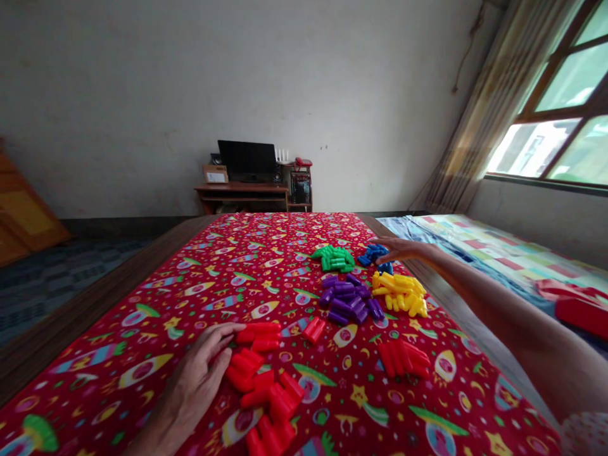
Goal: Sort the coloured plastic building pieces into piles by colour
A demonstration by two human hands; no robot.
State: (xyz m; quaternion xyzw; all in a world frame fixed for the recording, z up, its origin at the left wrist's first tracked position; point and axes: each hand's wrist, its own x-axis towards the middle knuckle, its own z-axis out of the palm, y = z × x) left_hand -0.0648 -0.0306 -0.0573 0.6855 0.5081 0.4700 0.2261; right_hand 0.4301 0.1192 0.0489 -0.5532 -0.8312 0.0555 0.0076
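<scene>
My left hand [206, 364] rests on the cloth at the left edge of a pile of red plastic pieces [260, 392]. Its fingers are stretched out, with the tips touching or right beside the nearest red pieces. Farther off, my right hand [401, 248] reaches over a small pile of blue pieces [370, 255]. The fingers there look extended and apart, at or just above the blue pieces; I cannot make out full contact. Close by lie piles of green pieces [336, 258], purple pieces [349, 301] and yellow pieces [401, 291].
A single red piece [314, 330] and a red cluster [403, 359] lie apart on the patterned red tablecloth [190, 310]. Beyond the table stands a desk [242, 188] with a monitor [247, 158]. A bed [498, 244] is to the right, under a window.
</scene>
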